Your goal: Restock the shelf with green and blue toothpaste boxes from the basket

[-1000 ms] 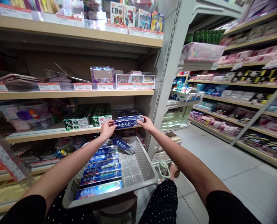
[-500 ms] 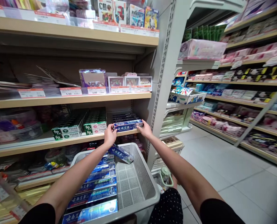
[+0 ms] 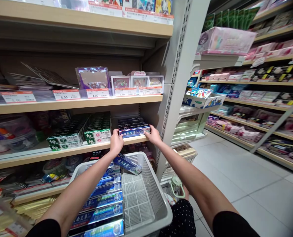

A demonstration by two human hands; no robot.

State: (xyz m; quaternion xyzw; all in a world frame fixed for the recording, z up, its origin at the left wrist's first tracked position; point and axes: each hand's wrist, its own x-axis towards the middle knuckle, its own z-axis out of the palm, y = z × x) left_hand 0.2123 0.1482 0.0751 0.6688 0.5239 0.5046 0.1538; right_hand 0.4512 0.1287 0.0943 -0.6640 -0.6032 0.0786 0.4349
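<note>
On the lower shelf stands a row of blue toothpaste boxes (image 3: pixel 133 132), one behind another. My left hand (image 3: pixel 116 143) grips the left end of the front of this row, and my right hand (image 3: pixel 153 135) grips its right end, fingers closed on both. Just below, a grey plastic basket (image 3: pixel 158 194) holds several more blue boxes stacked along its left side. One loose blue toothpaste box (image 3: pixel 128 164) lies slanted across the basket's far end, beneath my left hand.
Left of the row, green-and-white toothpaste boxes (image 3: pixel 98 135) fill the same shelf. Above is a shelf edge (image 3: pixel 87 107) with price tags. A grey upright post (image 3: pixel 174 82) rises close by on the right. A green lidded bottle (image 3: pixel 176 186) stands low beside the basket.
The view has moved closer to the shelf. Both hands stay on the ends of the blue boxes, whose front now sits about level with the row behind.
</note>
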